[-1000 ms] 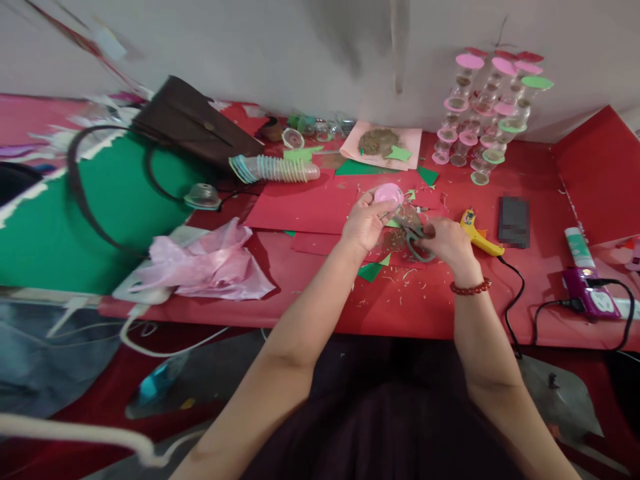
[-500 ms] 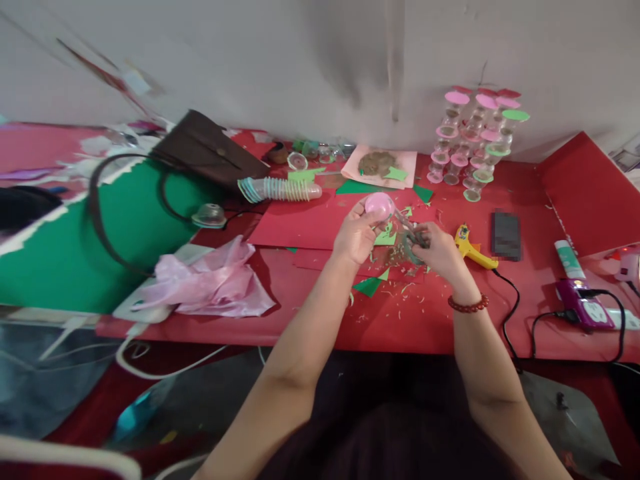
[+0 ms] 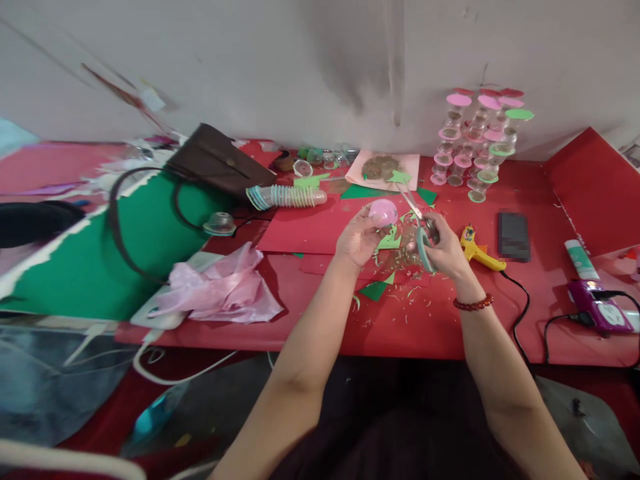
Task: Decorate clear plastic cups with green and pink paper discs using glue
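Note:
My left hand [image 3: 357, 237] is closed around a small piece with a round pink top [image 3: 383, 212], held above the table's middle. Whatever lies under the pink disc is mostly hidden by my fingers. In my right hand [image 3: 444, 250] are scissors [image 3: 425, 248] with grey-green handles, their blades pointing up and away to the left. The blades are apart from the pink disc. Below both hands lie green paper scraps [image 3: 389, 238] and many thin trimmings on red sheets [image 3: 310, 227].
At the back right stand stacked clear cups with pink and green discs [image 3: 463, 143]. A yellow glue gun [image 3: 480, 252] and a dark phone [image 3: 513, 236] lie to the right. Nested cups [image 3: 287, 197], a brown bag [image 3: 220, 160] and a pink plastic bag [image 3: 225, 287] are on the left.
The scissors have moved off the pink disc to the right, and their blades now point up and away. My left hand still holds the pink-topped piece. The whole view has shifted slightly.

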Demonstrator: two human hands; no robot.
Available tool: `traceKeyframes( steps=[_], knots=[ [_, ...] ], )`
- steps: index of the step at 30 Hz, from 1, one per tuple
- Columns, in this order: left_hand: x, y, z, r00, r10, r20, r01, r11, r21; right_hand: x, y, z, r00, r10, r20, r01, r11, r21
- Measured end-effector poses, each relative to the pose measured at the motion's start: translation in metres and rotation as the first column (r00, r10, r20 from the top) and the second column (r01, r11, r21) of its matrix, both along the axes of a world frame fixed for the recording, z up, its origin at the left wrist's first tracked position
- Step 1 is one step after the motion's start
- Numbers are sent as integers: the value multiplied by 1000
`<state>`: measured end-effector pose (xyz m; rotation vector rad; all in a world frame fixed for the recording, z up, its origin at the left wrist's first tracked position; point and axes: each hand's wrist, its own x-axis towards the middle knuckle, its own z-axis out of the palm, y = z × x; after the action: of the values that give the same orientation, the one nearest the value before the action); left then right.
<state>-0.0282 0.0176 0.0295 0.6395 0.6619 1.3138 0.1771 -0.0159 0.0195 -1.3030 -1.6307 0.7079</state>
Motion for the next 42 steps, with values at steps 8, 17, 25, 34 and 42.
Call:
traceKeyframes(
  steps=[8,17,25,34,42],
  knots=[
    [-1,-2,2,1000,-11,-24,13,998,68,-10,-5,1,991,-50,124,43,997,65],
    [-3,-3,0,1000,-1,-19,3,996,93,-10,-5,-3,999,-41,26,38,991,127],
    [-4,-3,1,1000,-3,-20,4,999,50,-8,-7,4,998,-34,58,26,992,121],
    [-11,-2,3,998,-51,30,49,996,75,0,-7,8,996,-4,87,-6,993,119],
    [-16,1,2,994,-100,42,96,991,93,2,-11,15,997,37,75,-44,994,99]
  ],
)
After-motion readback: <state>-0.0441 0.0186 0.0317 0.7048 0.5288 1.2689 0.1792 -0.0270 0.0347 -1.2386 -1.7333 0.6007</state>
